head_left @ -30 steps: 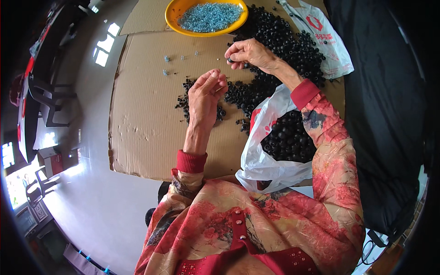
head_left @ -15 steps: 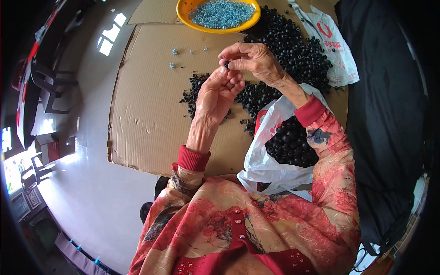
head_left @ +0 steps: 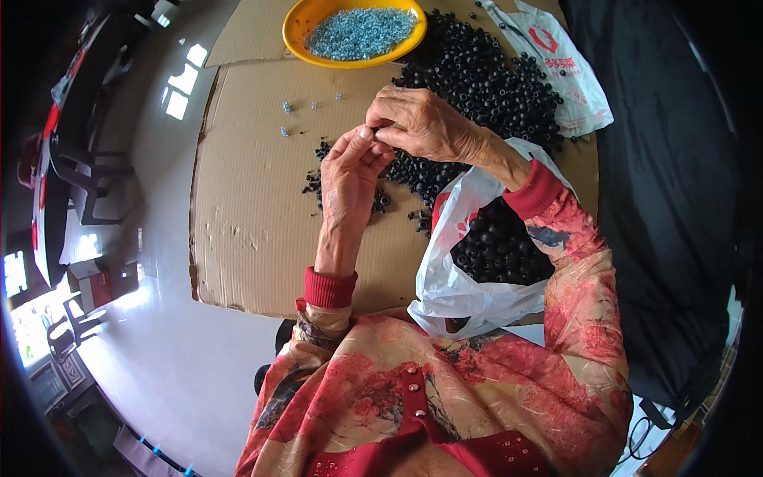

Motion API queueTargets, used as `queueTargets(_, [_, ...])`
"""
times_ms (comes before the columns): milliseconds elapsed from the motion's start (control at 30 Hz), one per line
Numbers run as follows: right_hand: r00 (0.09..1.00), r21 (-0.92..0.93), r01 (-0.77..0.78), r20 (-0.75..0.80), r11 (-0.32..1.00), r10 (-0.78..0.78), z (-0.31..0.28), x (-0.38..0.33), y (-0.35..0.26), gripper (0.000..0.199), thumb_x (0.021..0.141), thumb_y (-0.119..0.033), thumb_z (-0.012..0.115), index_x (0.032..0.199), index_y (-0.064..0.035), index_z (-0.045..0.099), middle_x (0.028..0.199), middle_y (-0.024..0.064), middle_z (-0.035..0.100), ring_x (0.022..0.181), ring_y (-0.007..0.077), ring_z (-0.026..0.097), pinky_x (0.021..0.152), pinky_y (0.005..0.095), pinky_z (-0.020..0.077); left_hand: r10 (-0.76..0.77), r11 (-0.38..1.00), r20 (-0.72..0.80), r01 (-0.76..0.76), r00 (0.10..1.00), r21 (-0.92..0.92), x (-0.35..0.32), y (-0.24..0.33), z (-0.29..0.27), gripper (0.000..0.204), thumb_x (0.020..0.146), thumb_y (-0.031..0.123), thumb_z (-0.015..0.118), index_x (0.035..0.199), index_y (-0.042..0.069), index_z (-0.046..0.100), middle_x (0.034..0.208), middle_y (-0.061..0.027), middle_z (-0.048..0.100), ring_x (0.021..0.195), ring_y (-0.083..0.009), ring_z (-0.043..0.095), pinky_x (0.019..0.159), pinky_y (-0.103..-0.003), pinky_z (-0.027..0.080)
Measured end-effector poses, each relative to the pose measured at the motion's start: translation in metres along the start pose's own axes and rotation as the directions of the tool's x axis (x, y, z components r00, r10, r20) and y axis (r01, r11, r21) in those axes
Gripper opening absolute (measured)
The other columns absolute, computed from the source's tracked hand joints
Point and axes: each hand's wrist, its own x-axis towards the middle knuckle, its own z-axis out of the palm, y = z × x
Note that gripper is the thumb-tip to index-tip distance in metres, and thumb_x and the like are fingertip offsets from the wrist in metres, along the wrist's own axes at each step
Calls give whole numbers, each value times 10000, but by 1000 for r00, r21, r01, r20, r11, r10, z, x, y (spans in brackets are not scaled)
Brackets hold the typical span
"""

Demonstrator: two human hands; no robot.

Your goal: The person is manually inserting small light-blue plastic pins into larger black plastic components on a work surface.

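Note:
Over the cardboard, my left hand (head_left: 347, 176) and my right hand (head_left: 429, 123) meet at the fingertips. Between them is a small black bead (head_left: 376, 131), mostly hidden by the fingers. The left thumb and forefinger pinch it from below while the right fingers close on it from the right. Just beyond and beneath the right hand spreads a big heap of black beads (head_left: 497, 91). Smaller black pieces (head_left: 312, 184) lie around the left hand. Close to my right forearm, an open white plastic bag (head_left: 437, 274) holds larger round black beads (head_left: 501, 250).
A yellow bowl (head_left: 291, 32) of tiny light-blue beads (head_left: 366, 33) stands at the far edge. Several small blue bead clusters (head_left: 285, 131) lie on the cardboard sheet (head_left: 246, 215). A flattened white bag (head_left: 576, 87) is at the far right, beside black fabric (head_left: 660, 207).
The fingers have closed further around the black bead, which shows less now. Both hands sit slightly lower and further left in the picture, and the whole view has shifted a little.

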Motion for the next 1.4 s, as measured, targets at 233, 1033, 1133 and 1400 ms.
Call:
queueTargets(233, [997, 44, -70, -27, 997, 71, 4, -2, 2, 88, 733, -30, 607, 750, -10, 523, 688, 62, 543, 633, 190, 560, 578, 309, 460, 21, 999, -45, -19, 999, 49, 2, 1, 0, 166, 891, 132, 524, 926, -25, 562, 792, -75, 612, 727, -138, 598, 712, -291, 513])
queueTargets(1033, [926, 179, -373, 130, 910, 354, 0, 10, 36, 104, 653, -25, 598, 660, -27, 495, 587, 12, 498, 567, 52, 452, 509, 239, 391, 218, 953, -85, -193, 972, 234, 1, 29, -9, 202, 873, 108, 555, 995, -51, 571, 803, -71, 592, 699, -140, 583, 707, -303, 509])
queueTargets(1133, [916, -131, -291, 248, 948, 315, 9, -3, 59, 108, 635, -9, 557, 648, -3, 450, 568, 87, 472, 537, 117, 464, 516, 289, 399, 254, 957, -66, -241, 965, 164, 3, 41, -23, 235, 895, 160, 531, 994, -49, 572, 801, -89, 595, 700, -155, 586, 717, -306, 512])
queueTargets(1400, [912, -279, -271, 233, 921, 339, 15, 5, 77, 129, 722, -69, 514, 801, 13, 575, 739, 156, 613, 712, 280, 614, 673, 348, 484, 253, 962, -85, -242, 964, 125, 3, 45, -26, 247, 911, 185, 500, 996, -42, 553, 810, -87, 586, 706, -164, 585, 708, -313, 516])
